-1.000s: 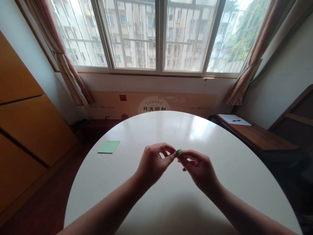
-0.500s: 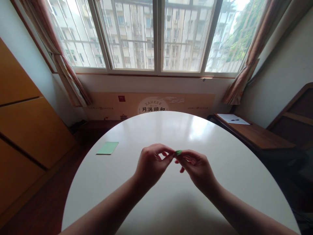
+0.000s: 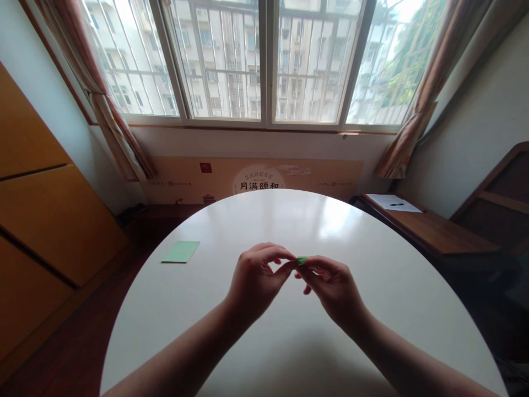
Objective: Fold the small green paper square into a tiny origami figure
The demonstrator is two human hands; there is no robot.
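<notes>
A small piece of folded green paper (image 3: 302, 260) is pinched between my two hands, above the white round table (image 3: 173, 331). My left hand (image 3: 260, 278) grips its left end between thumb and forefinger. From the other side, the thumb and forefinger of my right hand (image 3: 333, 281) close on it, with the remaining fingers curled loosely below. Most of the paper is covered by fingertips, so its exact shape cannot be made out. On the table's left side lies a flat stack of light green square paper (image 3: 181, 252), apart from both hands.
To the right stands a brown wooden side table (image 3: 450, 229) bearing a white sheet of paper (image 3: 382, 202) with a dark pen-like item on it. A dark-framed chair (image 3: 496, 193) is at the far right. Orange cabinets (image 3: 41, 220) line the left, and a barred window (image 3: 264, 66) is ahead.
Both hands keep their pinch on the green paper, with only a slight shift of the fingertips. The whole view has moved very slightly.
</notes>
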